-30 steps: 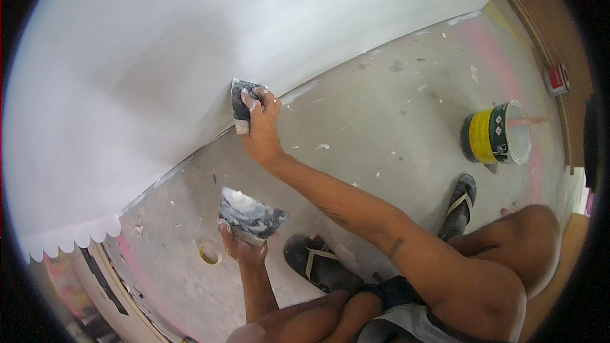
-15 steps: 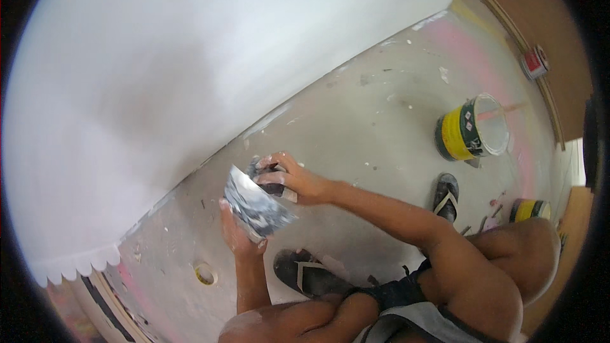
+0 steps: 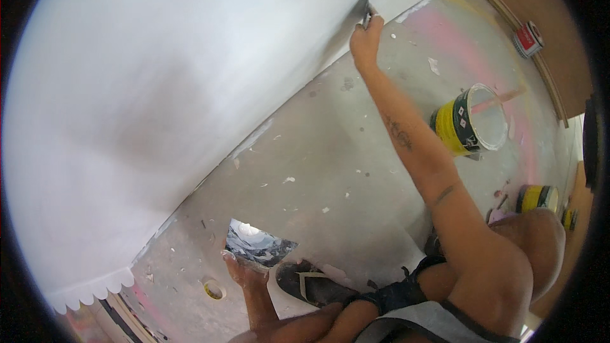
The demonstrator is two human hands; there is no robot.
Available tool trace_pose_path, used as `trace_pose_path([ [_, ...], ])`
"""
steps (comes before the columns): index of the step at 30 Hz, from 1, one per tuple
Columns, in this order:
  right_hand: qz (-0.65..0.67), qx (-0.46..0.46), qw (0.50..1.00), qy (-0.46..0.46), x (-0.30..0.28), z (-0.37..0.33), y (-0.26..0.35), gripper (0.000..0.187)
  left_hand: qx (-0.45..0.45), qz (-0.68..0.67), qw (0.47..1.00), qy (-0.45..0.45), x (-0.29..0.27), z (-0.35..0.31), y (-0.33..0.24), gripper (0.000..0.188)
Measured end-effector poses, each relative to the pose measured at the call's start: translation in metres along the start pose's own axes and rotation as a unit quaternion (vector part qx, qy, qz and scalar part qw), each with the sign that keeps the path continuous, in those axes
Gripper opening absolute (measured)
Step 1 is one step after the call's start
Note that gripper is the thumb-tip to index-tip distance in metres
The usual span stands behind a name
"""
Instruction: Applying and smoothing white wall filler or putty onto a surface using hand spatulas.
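Down near my left knee, my left hand (image 3: 246, 273) grips a wide metal putty plate (image 3: 259, 246), its shiny face streaked with white and grey filler. The fingers behind the plate are hidden. My right arm stretches far out to the upper right, where my right hand (image 3: 366, 41) is closed round a putty knife (image 3: 363, 7). That knife's blade is tilted at the white wall (image 3: 222, 44), low and near its far end. Whether its edge touches the surface is hard to tell.
On the stained grey floor (image 3: 318, 171) stands a yellow and black bucket (image 3: 452, 128) with a stick in it. Another bucket (image 3: 532, 198) sits behind my right knee. A red and white can (image 3: 528, 39) is by the far ledge, and a tape roll (image 3: 214, 289) lies near my left hand.
My right hand has left the plate and reached up and right to the wall with the putty knife. My left hand has lowered slightly, still holding the plate.
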State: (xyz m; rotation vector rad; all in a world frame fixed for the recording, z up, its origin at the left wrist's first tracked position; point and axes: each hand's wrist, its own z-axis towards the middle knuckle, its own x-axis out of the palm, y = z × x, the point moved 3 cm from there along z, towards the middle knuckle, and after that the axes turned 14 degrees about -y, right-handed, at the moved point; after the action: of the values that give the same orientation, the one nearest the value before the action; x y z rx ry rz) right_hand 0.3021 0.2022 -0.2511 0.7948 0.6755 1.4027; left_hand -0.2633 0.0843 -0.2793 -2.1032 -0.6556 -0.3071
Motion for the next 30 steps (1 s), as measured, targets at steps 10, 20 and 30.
trace_pose_path([
  [10, 0.042, 0.095, 0.987, 0.125, 0.016, -0.197, 0.143, 0.076, 0.087, 0.013, 0.995, -0.040, 0.004, -0.017, -0.018, 0.073],
  [20, 0.099, 0.093, 0.965, 0.226, 0.003, -0.302, 0.214, 0.076, 0.102, 0.002, 0.995, 0.017, 0.008, -0.028, -0.018, 0.072],
  [30, 0.402, 0.118, 0.817, 0.397, -0.116, -0.262, 0.220, 0.052, 0.207, 0.187, 0.959, -0.056, 0.041, -0.003, -0.024, 0.087],
])
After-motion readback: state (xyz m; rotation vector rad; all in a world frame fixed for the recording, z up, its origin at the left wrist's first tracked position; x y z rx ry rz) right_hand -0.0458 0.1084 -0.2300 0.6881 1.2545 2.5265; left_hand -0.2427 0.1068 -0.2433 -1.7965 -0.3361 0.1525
